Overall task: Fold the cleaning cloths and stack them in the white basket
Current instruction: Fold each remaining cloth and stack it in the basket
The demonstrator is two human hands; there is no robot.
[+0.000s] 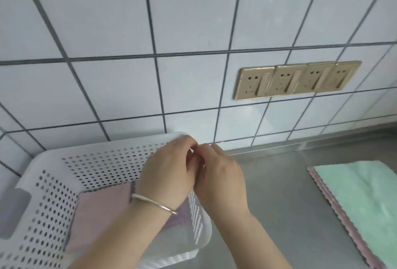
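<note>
A white perforated basket (53,161) stands at the left against the tiled wall. A folded pink cloth (101,208) lies flat inside it. My left hand (169,174), with a metal bangle on the wrist, and my right hand (219,178) meet fingertip to fingertip over the basket's far right corner. Both sets of fingers are curled. The hands hide the rim there, so whether they grip it is unclear. A mint green cloth (361,200) lies spread on a pink cloth (335,206) at the right.
The steel counter (275,193) runs from the basket to the cloths on the right. Behind it rises the white tiled wall with a row of gold sockets (296,79). The basket has a grey handle opening (12,213) on its left side.
</note>
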